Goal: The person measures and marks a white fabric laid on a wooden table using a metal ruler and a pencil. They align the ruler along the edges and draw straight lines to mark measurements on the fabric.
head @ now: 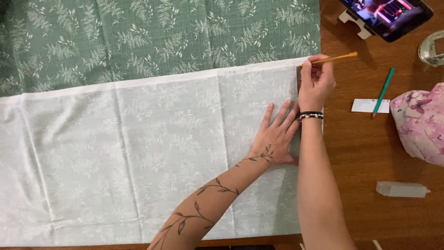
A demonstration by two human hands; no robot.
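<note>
Two bare forearms enter from the bottom edge and reach up over a wooden table draped with green fern-print fabric. That cloth is folded so its pale reverse covers the lower part, while the darker printed face shows along the top. One forearm carries a vine tattoo, and its left hand lies flat with fingers spread, palm down, pressing the pale fabric near its right edge and gripping nothing. Just beside it, the right hand is curled around an orange pencil, whose tip meets the fabric's upper right corner at the fold line. Dark beaded bracelets circle that wrist.

On the bare wood to the right, well apart from the cloth, a teal pencil lies partly across a small white card. A bundle of pink floral fabric sits at the right edge, and a pale grey oblong block rests nearer the camera. At the top right, a phone with a lit screen leans on a white stand, beside a clear roll of tape.
</note>
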